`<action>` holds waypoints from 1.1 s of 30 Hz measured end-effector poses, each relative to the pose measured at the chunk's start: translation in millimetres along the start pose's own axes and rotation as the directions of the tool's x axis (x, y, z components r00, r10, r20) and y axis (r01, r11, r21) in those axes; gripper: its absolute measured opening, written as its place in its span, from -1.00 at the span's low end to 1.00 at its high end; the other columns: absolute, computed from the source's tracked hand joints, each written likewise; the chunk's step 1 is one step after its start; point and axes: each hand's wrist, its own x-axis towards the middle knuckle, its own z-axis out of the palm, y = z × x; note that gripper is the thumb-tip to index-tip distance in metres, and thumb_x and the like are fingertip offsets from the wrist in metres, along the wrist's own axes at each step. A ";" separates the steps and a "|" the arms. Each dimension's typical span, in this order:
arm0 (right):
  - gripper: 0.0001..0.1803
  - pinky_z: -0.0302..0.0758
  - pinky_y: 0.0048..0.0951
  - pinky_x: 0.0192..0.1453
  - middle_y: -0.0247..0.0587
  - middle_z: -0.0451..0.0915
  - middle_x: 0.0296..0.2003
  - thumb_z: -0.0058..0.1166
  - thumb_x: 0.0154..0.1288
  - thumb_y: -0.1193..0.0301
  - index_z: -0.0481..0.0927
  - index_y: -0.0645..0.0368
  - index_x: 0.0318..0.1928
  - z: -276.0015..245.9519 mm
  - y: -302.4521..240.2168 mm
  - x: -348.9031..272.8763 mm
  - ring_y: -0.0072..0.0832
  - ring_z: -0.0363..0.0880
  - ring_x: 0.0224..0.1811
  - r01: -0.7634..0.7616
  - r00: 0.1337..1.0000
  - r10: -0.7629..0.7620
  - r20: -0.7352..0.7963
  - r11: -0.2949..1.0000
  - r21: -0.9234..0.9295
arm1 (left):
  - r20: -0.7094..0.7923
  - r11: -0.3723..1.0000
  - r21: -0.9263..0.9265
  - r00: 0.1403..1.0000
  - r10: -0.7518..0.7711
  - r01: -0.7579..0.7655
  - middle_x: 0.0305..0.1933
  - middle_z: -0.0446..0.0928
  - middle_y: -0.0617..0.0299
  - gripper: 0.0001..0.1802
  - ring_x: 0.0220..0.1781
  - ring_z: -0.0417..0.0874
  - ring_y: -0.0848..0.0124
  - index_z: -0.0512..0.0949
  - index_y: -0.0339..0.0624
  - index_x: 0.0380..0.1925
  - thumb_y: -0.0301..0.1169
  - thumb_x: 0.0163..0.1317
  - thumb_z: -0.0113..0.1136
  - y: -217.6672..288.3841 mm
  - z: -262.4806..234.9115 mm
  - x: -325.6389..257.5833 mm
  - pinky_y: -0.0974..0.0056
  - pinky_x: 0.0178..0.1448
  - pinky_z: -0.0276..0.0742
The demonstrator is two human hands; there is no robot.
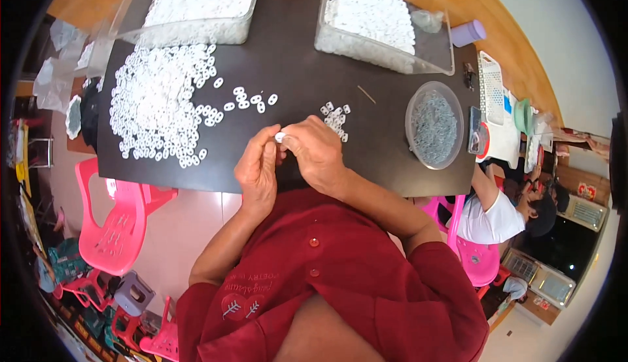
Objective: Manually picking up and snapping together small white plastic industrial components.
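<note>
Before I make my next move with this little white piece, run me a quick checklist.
1. White piece secured: ok, at the fingertips of left hand and right hand.
2. Small cluster separate from large pile: ok.
3. Bowl of metal pieces upright: ok.
4. Table free of stray sticks: not ok, a thin stick lies there.
5. White piece's underside: cannot tell, hidden.

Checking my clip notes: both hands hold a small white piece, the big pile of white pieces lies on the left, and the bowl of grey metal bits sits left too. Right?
The bowl is wrong: the head view shows it on the right. The left hand and right hand hold a small white piece; the big pile lies on the left.
</note>
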 end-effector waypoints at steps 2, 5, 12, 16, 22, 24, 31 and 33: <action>-0.89 0.37 -0.33 -0.40 -0.23 0.51 -0.48 0.00 0.09 0.54 0.56 0.16 -0.34 -25.5 -0.8 16.6 -0.25 0.43 -0.47 -0.019 0.979 0.089 0.184 0.936 -0.350 | -0.033 0.995 0.065 0.997 -0.076 0.078 -0.34 0.49 0.24 -0.76 -0.39 0.45 0.56 0.46 -0.29 -0.05 -0.44 0.33 -0.04 2.6 -9.2 8.3 0.48 -0.32 0.40; -0.89 0.40 -0.36 -0.33 -0.16 0.53 -0.44 0.02 0.17 0.47 0.59 0.17 -0.31 -74.6 26.5 48.9 -0.27 0.49 -0.40 0.020 0.996 -0.053 -0.068 0.913 -0.407 | -0.128 0.953 0.229 0.977 -0.173 0.198 -0.34 0.53 0.20 -0.75 -0.37 0.50 0.54 0.46 -0.32 -0.06 -0.46 0.30 -0.02 -4.0 -34.3 18.7 0.47 -0.31 0.43; -0.81 0.44 -0.47 -0.18 -0.21 0.62 -0.36 0.11 0.16 0.45 0.63 0.14 -0.18 -145.3 102.5 106.1 -0.46 0.56 -0.29 -0.162 0.977 0.031 -0.212 0.754 -0.637 | -0.175 0.854 0.504 0.984 -0.042 0.126 -0.36 0.55 0.23 -0.83 -0.36 0.51 0.51 0.56 -0.26 -0.21 -0.53 0.19 0.09 -39.1 -66.9 43.7 0.42 -0.29 0.42; -0.81 0.44 -0.43 -0.20 -0.18 0.60 -0.35 0.13 0.12 0.46 0.64 0.14 -0.20 -138.8 91.2 99.2 -0.40 0.54 -0.30 -0.015 0.994 -0.079 -0.076 0.584 -0.812 | -0.032 0.671 0.731 0.976 0.215 -0.125 -0.43 0.52 0.16 -0.85 -0.41 0.52 0.34 0.57 -0.19 -0.30 -0.55 0.10 0.16 -38.9 -53.8 55.1 0.31 -0.31 0.42; -0.81 0.43 -0.33 -0.21 -0.17 0.58 -0.35 0.15 0.07 0.53 0.63 0.14 -0.24 -136.6 79.6 47.2 -0.31 0.52 -0.31 -0.014 0.978 -0.141 -0.156 0.697 -0.717 | 0.215 0.379 0.855 0.906 0.365 -0.355 -0.45 0.48 0.15 -0.82 -0.38 0.51 0.22 0.58 -0.13 -0.33 -0.52 0.00 0.22 -45.7 -12.5 69.3 0.20 -0.35 0.44; -0.85 0.43 -0.31 -0.19 -0.16 0.58 -0.37 0.13 0.08 0.57 0.62 0.16 -0.28 -148.0 77.7 24.3 -0.28 0.52 -0.30 -0.109 0.981 -0.052 -0.189 0.658 -0.745 | 0.307 0.301 0.853 0.876 0.372 -0.427 -0.42 0.47 0.14 -0.82 -0.36 0.50 0.21 0.57 -0.15 -0.32 -0.49 0.01 0.22 -52.4 -6.5 79.5 0.18 -0.35 0.45; -0.88 0.44 -0.32 -0.21 -0.11 0.58 -0.40 0.12 0.08 0.54 0.62 0.17 -0.32 -208.9 105.1 -53.2 -0.25 0.54 -0.29 -0.331 0.943 0.170 -0.285 0.495 -0.803 | 0.541 0.000 0.838 0.832 0.126 -0.545 -0.43 0.36 0.10 -0.97 -0.32 0.43 0.15 0.48 -0.20 -0.53 -0.51 0.00 0.13 -65.0 -8.3 99.1 0.13 -0.26 0.41; -0.89 0.45 -0.33 -0.21 -0.10 0.58 -0.40 0.13 0.07 0.52 0.63 0.18 -0.33 -222.7 111.9 -73.7 -0.25 0.55 -0.30 -0.432 0.901 0.259 -0.348 0.453 -0.780 | 0.594 -0.022 0.803 0.796 0.112 -0.596 -0.44 0.36 0.10 -0.95 -0.33 0.42 0.16 0.46 -0.21 -0.55 -0.50 0.03 0.11 -63.1 -6.1 102.9 0.13 -0.26 0.40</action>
